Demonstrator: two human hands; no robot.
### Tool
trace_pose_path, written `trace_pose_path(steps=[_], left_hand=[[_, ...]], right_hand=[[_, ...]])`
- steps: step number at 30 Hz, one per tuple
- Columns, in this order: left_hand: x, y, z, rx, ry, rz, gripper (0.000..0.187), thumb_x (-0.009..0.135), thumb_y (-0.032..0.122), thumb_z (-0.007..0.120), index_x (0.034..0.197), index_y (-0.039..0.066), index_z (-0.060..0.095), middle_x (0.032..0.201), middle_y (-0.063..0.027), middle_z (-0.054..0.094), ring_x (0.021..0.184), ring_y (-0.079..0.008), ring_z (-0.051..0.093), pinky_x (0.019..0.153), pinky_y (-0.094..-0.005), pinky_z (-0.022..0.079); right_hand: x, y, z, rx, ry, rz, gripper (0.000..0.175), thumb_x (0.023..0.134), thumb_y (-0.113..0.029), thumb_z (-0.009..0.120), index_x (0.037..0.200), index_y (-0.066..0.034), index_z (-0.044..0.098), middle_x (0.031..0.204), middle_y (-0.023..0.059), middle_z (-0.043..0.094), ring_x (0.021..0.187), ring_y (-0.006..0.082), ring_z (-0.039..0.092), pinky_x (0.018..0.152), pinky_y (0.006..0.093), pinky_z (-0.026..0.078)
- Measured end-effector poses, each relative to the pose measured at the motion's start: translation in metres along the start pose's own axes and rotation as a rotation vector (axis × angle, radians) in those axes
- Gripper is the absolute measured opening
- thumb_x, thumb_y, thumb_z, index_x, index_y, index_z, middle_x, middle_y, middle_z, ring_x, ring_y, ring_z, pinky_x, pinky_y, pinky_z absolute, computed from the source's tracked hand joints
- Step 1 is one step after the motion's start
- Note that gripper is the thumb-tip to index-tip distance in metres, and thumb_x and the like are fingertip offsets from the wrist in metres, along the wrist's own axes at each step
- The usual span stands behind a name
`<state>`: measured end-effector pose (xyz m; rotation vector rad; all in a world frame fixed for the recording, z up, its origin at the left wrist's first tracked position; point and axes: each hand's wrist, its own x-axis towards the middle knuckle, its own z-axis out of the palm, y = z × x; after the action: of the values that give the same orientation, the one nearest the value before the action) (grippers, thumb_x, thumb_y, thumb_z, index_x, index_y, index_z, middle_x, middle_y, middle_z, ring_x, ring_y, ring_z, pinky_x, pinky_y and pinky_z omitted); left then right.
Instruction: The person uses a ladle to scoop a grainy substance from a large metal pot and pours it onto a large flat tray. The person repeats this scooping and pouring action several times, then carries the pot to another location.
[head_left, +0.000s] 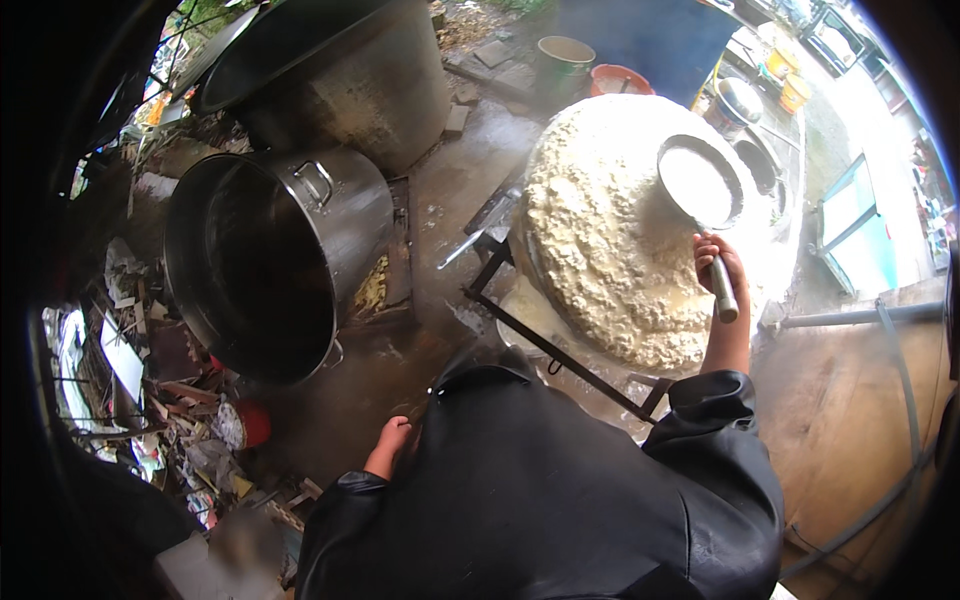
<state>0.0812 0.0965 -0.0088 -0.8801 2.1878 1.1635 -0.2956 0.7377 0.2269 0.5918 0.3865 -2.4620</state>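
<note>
My right hand (716, 262) is wrapped around the thick metal handle of a large round ladle (701, 182). The ladle's bowl hangs over or rests on the right part of a heap of lumpy, cream-white curds (607, 247) filling a wide round vessel. Glare whitens the inside of the bowl, so its contents are unclear. Low beside my black apron (510, 480) is my left hand (391, 439), fingers curled and partly hidden. No object shows in it. A black metal frame (562, 345) runs along the vessel's near side.
To the left, a big steel pot (352, 202) lies tipped, its mouth facing left. Behind it stands a larger dark vat (375, 97). Scrap wood and a red bucket (253, 424) line the left edge. A wooden board (840, 420) is at right; the floor (450, 217) looks wet.
</note>
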Motion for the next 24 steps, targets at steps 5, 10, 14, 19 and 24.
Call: trace_pose_path(steps=[5,10,14,19,24], left_hand=[[-0.008,0.001,-0.010,-0.082,0.000,0.008,0.025,0.075,0.010,0.060,0.099,0.003,0.056,0.073,-0.0040,0.058,0.060,-0.0122,0.054,0.054,-0.0283,0.044],[-0.008,0.019,-0.009,-0.011,0.018,0.043,0.020,0.075,0.011,0.059,0.093,0.003,0.058,0.072,-0.0054,0.058,0.059,-0.0127,0.054,0.054,-0.0277,0.044],[-0.005,0.025,-0.003,0.019,0.015,0.119,0.022,0.076,0.013,0.059,0.094,0.002,0.058,0.075,-0.0069,0.060,0.065,-0.0141,0.056,0.060,-0.0285,0.046],[-0.003,0.016,0.003,0.053,0.026,0.156,0.028,0.075,0.015,0.060,0.099,0.001,0.058,0.084,-0.0097,0.063,0.077,-0.0165,0.059,0.069,-0.0301,0.047],[-0.001,0.001,0.005,0.000,0.025,0.000,0.030,0.075,0.016,0.061,0.102,0.001,0.058,0.087,-0.0112,0.063,0.082,-0.0183,0.060,0.073,-0.0307,0.047]], right_hand=[[0.006,-0.004,-0.010,-0.006,-0.029,0.034,0.018,0.092,-0.017,0.045,0.096,0.0010,0.046,0.066,-0.0034,0.048,0.053,0.0050,0.049,0.051,0.0217,0.044],[0.008,-0.007,-0.016,0.024,0.012,0.036,0.016,0.092,-0.017,0.046,0.093,-0.0012,0.046,0.064,-0.0046,0.048,0.052,0.0048,0.048,0.048,0.0210,0.043],[0.010,-0.008,-0.021,0.000,-0.009,0.005,0.020,0.091,-0.016,0.046,0.100,0.0021,0.044,0.066,-0.0039,0.046,0.055,0.0064,0.049,0.052,0.0233,0.044],[0.012,-0.009,-0.025,-0.045,0.051,-0.036,0.021,0.092,-0.016,0.046,0.102,0.0016,0.042,0.066,-0.0035,0.046,0.055,0.0065,0.050,0.050,0.0231,0.045],[0.014,-0.012,-0.029,-0.023,0.061,-0.019,0.021,0.092,-0.016,0.046,0.102,0.0022,0.042,0.065,-0.0031,0.046,0.054,0.0066,0.050,0.049,0.0227,0.045]])
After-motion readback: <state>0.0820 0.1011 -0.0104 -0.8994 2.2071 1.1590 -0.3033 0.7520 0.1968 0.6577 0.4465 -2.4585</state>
